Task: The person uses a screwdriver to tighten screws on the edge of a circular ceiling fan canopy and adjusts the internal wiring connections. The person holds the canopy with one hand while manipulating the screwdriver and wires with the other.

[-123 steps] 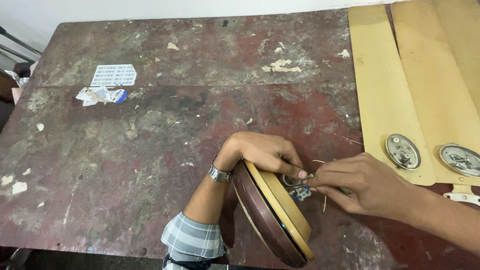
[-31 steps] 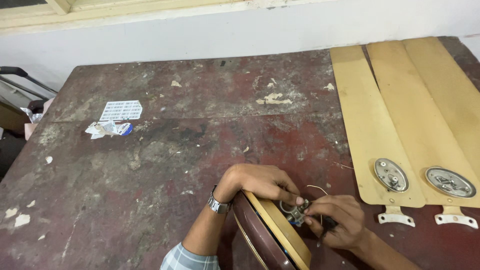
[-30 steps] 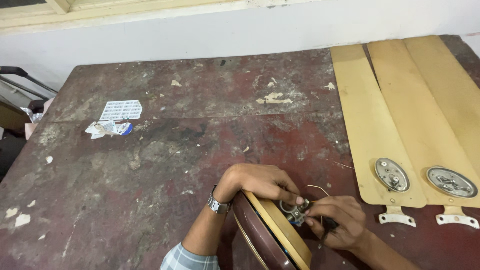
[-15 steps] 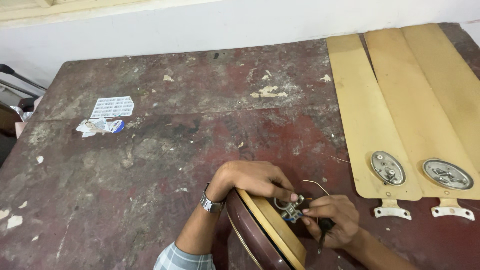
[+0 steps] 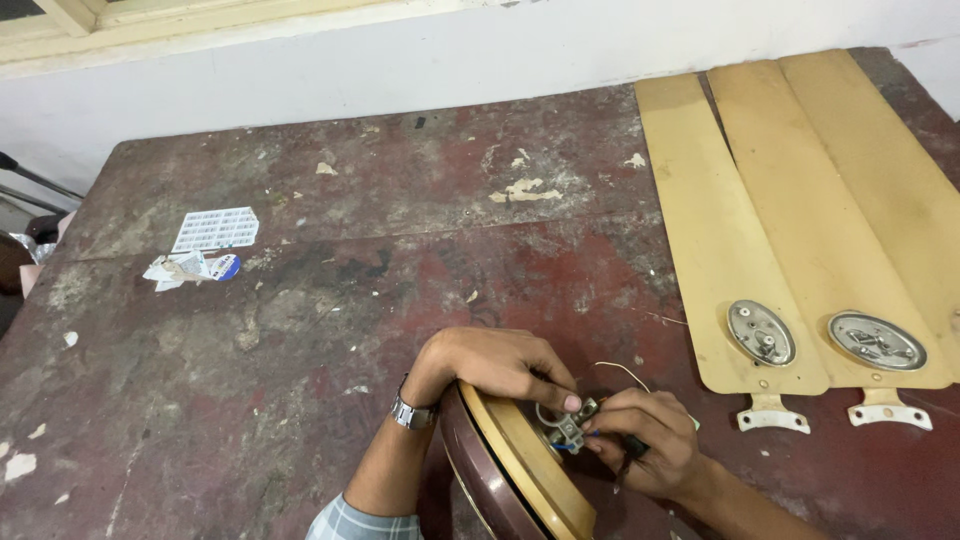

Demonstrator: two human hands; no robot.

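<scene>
One view only, from a camera worn on the head; looks down and forward over the worn red table [image 5: 300, 330]; close to the left hand [image 5: 495, 362] and right hand [image 5: 645, 450] at the bottom edge; reaches the white wall [image 5: 400, 70] at the top.

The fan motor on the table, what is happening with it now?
A person is working on a round fan motor housing, maroon and cream, standing on its edge on a worn red table. The left hand steadies the top of the housing, and the right hand works with a small tool on a little metal terminal part with thin wires. Three cream fan blades lie flat at the right, apart from the motor. Some paper scraps lie at the far left.
</scene>
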